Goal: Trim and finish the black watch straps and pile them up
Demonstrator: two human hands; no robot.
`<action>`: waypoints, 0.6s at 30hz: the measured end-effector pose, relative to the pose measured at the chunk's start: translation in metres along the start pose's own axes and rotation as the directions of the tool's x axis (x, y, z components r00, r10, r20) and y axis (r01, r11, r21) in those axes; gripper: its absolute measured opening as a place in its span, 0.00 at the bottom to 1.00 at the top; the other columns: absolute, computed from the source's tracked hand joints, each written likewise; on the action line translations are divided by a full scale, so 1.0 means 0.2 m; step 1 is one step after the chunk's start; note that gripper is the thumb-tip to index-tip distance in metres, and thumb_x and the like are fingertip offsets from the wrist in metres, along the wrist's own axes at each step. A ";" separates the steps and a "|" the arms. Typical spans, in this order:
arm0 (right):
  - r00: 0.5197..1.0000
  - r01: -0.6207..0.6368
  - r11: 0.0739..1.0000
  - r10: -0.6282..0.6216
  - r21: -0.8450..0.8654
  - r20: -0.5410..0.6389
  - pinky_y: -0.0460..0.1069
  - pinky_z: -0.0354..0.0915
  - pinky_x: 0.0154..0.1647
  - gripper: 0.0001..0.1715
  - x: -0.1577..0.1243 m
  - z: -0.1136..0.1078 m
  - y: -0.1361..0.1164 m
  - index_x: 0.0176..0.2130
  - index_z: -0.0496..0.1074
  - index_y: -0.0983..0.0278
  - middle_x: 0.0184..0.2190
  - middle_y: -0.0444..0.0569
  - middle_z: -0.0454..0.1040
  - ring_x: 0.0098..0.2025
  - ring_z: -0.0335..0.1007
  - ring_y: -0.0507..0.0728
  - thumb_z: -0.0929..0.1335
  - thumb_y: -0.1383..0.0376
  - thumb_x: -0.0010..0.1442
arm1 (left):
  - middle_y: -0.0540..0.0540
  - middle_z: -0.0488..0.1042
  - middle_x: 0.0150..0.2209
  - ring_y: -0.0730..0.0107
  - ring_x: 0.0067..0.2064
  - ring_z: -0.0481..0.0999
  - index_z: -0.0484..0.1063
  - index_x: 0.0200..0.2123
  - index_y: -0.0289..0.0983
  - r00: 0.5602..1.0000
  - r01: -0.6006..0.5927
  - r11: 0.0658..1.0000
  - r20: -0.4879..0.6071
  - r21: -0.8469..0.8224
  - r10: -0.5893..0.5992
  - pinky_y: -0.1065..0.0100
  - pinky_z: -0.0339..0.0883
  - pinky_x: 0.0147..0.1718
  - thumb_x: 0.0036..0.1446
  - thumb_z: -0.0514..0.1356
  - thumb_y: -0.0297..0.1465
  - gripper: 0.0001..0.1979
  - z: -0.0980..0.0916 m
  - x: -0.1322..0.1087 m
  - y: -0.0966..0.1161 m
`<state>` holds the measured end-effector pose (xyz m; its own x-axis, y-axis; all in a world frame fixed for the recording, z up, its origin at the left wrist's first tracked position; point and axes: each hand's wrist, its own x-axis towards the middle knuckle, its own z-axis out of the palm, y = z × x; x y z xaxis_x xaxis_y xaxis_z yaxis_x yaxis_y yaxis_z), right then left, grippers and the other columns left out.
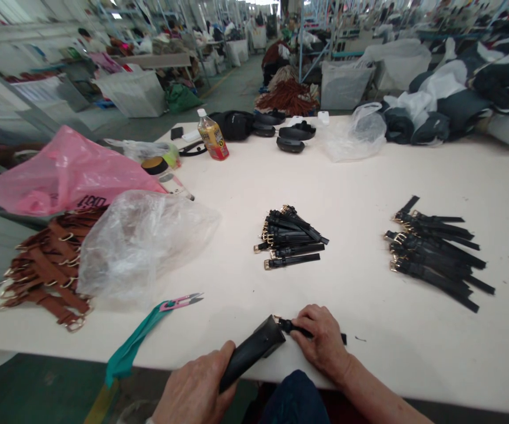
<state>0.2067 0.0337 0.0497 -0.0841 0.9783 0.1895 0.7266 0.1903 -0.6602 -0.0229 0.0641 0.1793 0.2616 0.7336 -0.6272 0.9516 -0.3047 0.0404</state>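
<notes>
In the head view, the person's left hand (197, 383) is wrapped around a black tube-like tool (254, 347), which slants up and to the right over the near edge of a white table (360, 194). The fingers of the right hand (320, 335) pinch a black buckled strap (287, 325) close to the tabletop; its buckle points left, right at the tool's upper end, though whether the two touch cannot be told. The strap's tail sticks out past the far side of that hand. Beyond the hands, near the middle of the table, lies a fanned pile of similar black straps (287, 232), buckles mostly to the left, and a second, looser group of straps (435, 259) lies well apart to the right. To the left of the hands are pink-handled snips (179, 302) with a teal cloth strip (137, 338) at their handle end, hanging over the table edge. Farther left, a clear plastic bag (144, 247) sits beside heaped brown straps (51, 265), with a pink bag (69, 174) behind them. A drink bottle (212, 138) stands toward the far edge.
</notes>
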 end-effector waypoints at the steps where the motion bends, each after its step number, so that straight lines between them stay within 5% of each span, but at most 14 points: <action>1: 1.000 -0.016 1.000 0.015 -0.011 -0.013 0.50 0.54 0.36 0.07 0.00 0.01 -0.01 0.28 0.71 0.62 0.28 0.48 0.67 0.33 0.61 0.55 0.65 0.65 0.56 | 0.45 0.74 0.42 0.61 0.44 0.72 0.60 0.52 0.43 1.000 0.005 1.000 0.005 -0.005 -0.005 0.61 0.63 0.43 0.52 0.49 0.32 0.22 0.00 -0.01 0.00; 18: 0.997 -0.026 0.999 0.028 -0.035 0.067 0.52 0.56 0.39 0.10 -0.04 -0.01 -0.07 0.35 0.69 0.62 0.31 0.49 0.66 0.36 0.60 0.58 0.64 0.69 0.49 | 0.41 0.74 0.41 0.56 0.44 0.73 0.58 0.53 0.39 1.000 -0.003 1.000 0.015 0.029 0.002 0.57 0.65 0.42 0.51 0.49 0.32 0.24 0.03 0.01 0.06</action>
<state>0.1993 0.0238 0.0586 -0.1094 0.9865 0.1216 0.7518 0.1622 -0.6391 -0.0126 0.0593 0.1739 0.2613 0.7235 -0.6390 0.9457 -0.3244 0.0193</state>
